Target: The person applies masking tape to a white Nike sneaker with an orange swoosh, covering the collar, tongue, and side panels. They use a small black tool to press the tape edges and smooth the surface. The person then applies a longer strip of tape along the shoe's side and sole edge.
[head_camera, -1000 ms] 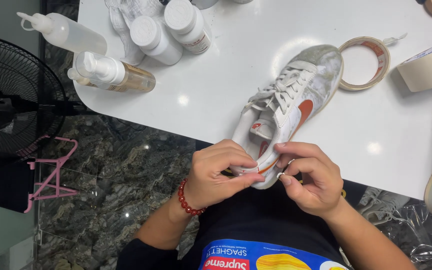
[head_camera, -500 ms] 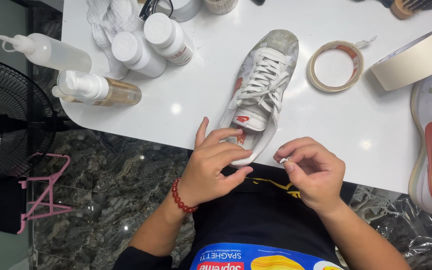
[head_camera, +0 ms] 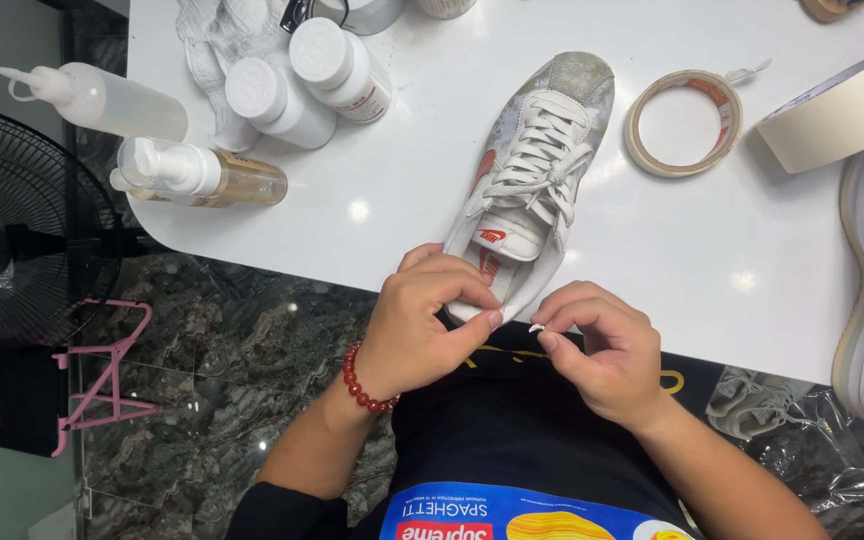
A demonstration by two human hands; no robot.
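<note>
At table edge, left hand (head_camera: 422, 325) grip closed on white sneaker (head_camera: 537, 180) heel, right hand (head_camera: 602, 345) pinching tiny white scrap (white bottles (head_camera: 307, 85) behind)

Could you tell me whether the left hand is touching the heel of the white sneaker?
Touching. The head view shows the left hand with fingers wrapped over the heel of the sneaker at the table edge.

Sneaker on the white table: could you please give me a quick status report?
Left hand gripping the heel of the sneaker. Right hand pinching a small white scrap beside the heel. Tape roll and bottles lie apart, nothing in the way.
</note>
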